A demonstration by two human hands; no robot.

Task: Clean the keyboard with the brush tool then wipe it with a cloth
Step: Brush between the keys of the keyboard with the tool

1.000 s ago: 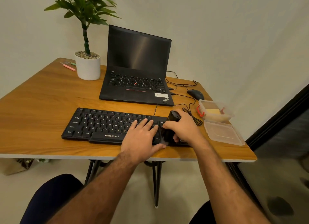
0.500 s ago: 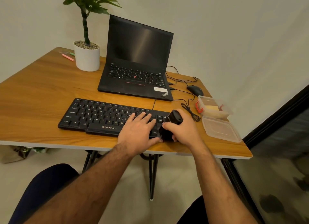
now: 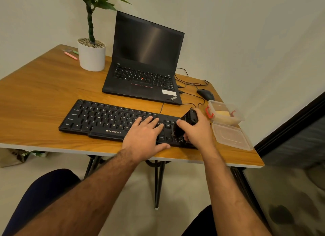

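A black Zebronics keyboard [image 3: 105, 118] lies along the front of the wooden table [image 3: 38, 88]. My left hand [image 3: 145, 139] rests flat on its right-middle keys, fingers straight. My right hand [image 3: 198, 130] grips a black brush tool [image 3: 189, 118], its bristle end down on the keys at the keyboard's right part. A yellow cloth [image 3: 222, 114] lies inside an open clear plastic box [image 3: 237, 112] to the right of the keyboard.
A black laptop [image 3: 146, 66] stands open behind the keyboard, with a potted plant [image 3: 91, 56] to its left and a mouse [image 3: 205, 94] with cables to its right. The box's lid [image 3: 230, 136] lies near the table's right front corner. Pens [image 3: 70, 55] lie at the far left.
The view has shifted a little. My right hand has lifted the brush's top end and moved the bristles slightly across the right keys. My left hand stays on the keyboard.
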